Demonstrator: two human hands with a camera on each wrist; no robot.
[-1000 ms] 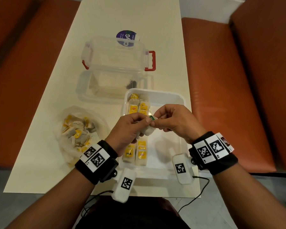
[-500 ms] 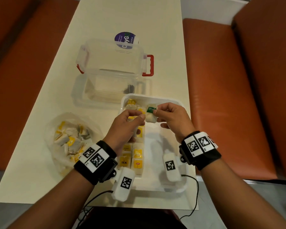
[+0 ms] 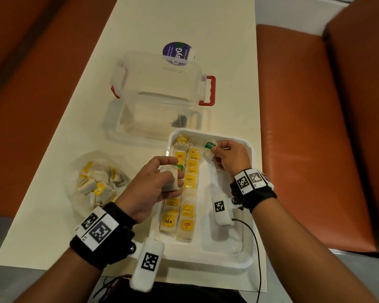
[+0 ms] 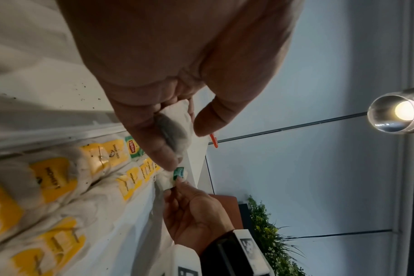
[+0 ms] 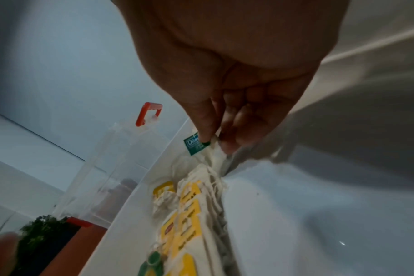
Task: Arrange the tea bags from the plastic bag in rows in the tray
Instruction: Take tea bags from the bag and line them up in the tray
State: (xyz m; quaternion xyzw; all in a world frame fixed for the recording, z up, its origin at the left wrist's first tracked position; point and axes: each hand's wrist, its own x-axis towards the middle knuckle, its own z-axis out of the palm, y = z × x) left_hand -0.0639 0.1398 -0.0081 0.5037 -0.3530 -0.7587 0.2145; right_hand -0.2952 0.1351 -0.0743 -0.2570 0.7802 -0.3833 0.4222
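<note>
A white tray (image 3: 247, 149) holds two rows of yellow-tagged tea bags (image 3: 189, 182) along its left side. At the tray's far end, beside the second row, my right hand (image 3: 214, 150) pinches a green-tagged tea bag (image 3: 209, 149); the same green-tagged tea bag (image 5: 196, 143) shows low over the tray floor in the right wrist view. My left hand (image 3: 173, 178) hovers over the left row and grips another tea bag (image 3: 169, 179), seen as a greyish tea bag (image 4: 175, 130) between thumb and fingers. The plastic bag (image 3: 96, 184) of tea bags lies left of the tray.
A clear plastic box (image 3: 160, 88) with red clips stands beyond the tray on its lid (image 3: 118, 127). A purple round label (image 3: 176, 54) lies behind it. Orange seats (image 3: 304, 127) flank the narrow table (image 3: 173, 18). The tray's right half is bare.
My hands have parted. The right one carried the green-tagged tea bag to the tray's far end and lowered it; the left one drew back over the left row with its own tea bag.
</note>
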